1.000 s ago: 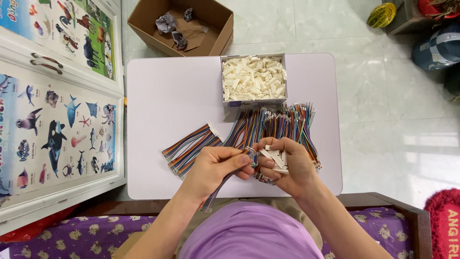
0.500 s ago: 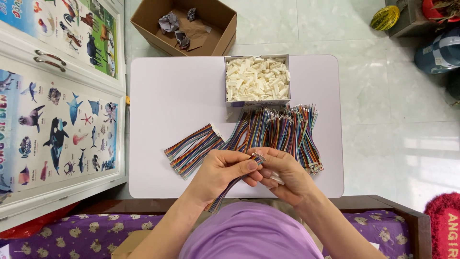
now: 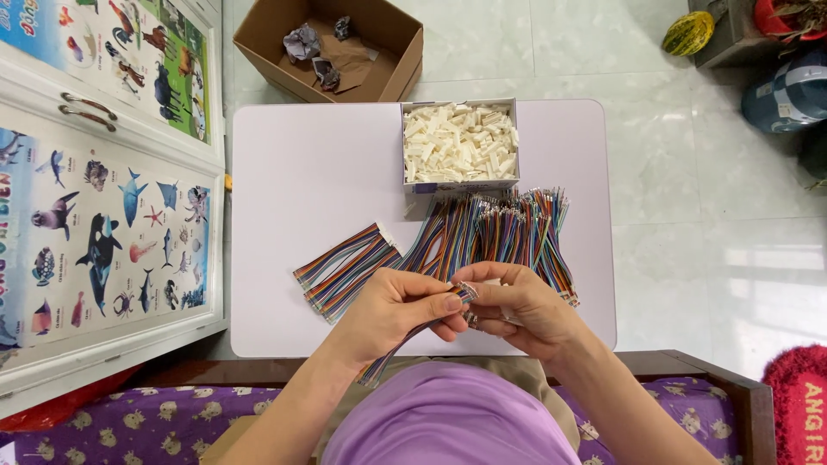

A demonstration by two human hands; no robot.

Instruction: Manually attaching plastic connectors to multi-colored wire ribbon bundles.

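Both hands are up close over the near edge of the pale lilac rectangular surface [image 3: 319,172]. The left hand [image 3: 392,306] is closed, thumb against fingers, pinching a flat rainbow-coloured ribbon cable [image 3: 405,340] near its metal-tipped end, and the rest of that cable trails down toward the lap. The right hand [image 3: 521,310] is curled shut right against it, fingertips meeting the same cable end. Something small seems tucked inside that hand, but I can't make out what it is.

By my reading, the step in hand is the fitting of the cable's crimped tips, the two hands working at one point. The next move looks like a fine one: the row of tips has to stay flat and level, and the pinch on it steady.

Just beyond the hands lies a broad fan of multicoloured ribbon cables with bare metal ends [image 3: 504,232], and to the left of it a smaller stack of the same striped cables [image 3: 345,267]. Further back sits a small open grey box full of white plastic connector housings [image 3: 459,142], touching the fan's far ends. Off the surface, on the tiled floor, a brown cardboard carton [image 3: 332,47] holds crumpled scraps.
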